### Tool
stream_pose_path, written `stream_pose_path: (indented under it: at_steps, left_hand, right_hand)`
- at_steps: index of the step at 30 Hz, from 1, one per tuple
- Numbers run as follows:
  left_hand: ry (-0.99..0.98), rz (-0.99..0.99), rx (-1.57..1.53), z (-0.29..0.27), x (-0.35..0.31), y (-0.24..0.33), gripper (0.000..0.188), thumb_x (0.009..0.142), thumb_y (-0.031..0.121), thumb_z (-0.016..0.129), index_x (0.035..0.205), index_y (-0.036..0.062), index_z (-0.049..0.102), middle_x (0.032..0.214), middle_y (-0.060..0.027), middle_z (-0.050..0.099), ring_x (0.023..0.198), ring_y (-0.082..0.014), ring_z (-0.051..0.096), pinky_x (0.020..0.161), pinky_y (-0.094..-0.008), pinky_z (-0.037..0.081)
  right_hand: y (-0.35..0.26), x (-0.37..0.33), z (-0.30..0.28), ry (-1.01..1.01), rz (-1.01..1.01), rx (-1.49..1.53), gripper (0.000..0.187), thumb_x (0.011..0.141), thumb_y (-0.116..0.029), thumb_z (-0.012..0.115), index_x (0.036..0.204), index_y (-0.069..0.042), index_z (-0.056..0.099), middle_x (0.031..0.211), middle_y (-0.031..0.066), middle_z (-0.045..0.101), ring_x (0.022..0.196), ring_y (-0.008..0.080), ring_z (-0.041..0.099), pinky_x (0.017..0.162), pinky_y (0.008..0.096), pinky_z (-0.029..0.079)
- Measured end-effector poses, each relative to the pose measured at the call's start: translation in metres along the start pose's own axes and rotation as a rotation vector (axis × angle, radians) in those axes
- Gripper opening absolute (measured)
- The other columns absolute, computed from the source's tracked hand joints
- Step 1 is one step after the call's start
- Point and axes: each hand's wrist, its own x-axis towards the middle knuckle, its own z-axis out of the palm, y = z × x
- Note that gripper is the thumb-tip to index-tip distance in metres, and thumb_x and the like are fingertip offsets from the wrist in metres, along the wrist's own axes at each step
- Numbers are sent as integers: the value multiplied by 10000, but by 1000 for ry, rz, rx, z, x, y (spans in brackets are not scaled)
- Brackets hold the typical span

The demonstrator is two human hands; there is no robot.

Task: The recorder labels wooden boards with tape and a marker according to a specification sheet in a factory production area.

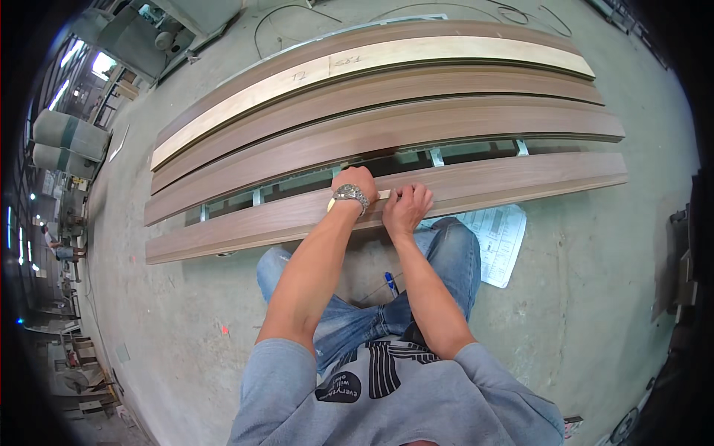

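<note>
Both my hands are over the nearest wood-grain board [513, 174], which lies lengthwise in front of my knees. My left hand [356, 178], a metal watch [349, 195] on its wrist, is closed and pressed down near the board's far edge. A short pale strip [384, 195] shows between my two hands, and a pale end also peeks out on the left side of the watch wrist. The curled fingers of my right hand [407, 207] grip the strip's right end. What lies under my left palm is hidden.
Several more long boards [446, 115] lie side by side beyond, one with a pale face [416, 56], on a metal frame [436, 157]. Printed sheets [494, 241] and a blue pen [391, 284] lie on the floor. Machinery [141, 41] stands far left; a person [63, 249] is distant.
</note>
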Motion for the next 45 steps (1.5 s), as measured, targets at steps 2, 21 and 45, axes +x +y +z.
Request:
stream_pose_path:
  at_steps: [2,21,45]
  left_hand:
    - [-12,14,-18,2,1,-1,369,747,384,815,982,104,766,1026,-144,738,981,-301,713,820,-397,580]
    - [177,137,58,28,13,-2,189,868,227,629,875,108,776,888,-118,749,846,-285,737,705,-371,583]
    - [244,165,-52,10,-5,-6,152,811,125,624,839,41,748,878,-203,723,840,-359,721,723,-436,588]
  right_hand:
    - [2,3,-2,-4,19,-10,105,734,-106,695,779,-70,608,986,102,551,999,330,488,838,477,362]
    - [32,22,-34,-136,-168,-127,411,822,-169,663,1203,-33,589,1226,141,566,1202,362,473,987,528,352]
    - [25,-13,-46,-548,-354,105,699,898,-128,588,1471,96,255,1435,199,495,1395,378,375,1191,511,210]
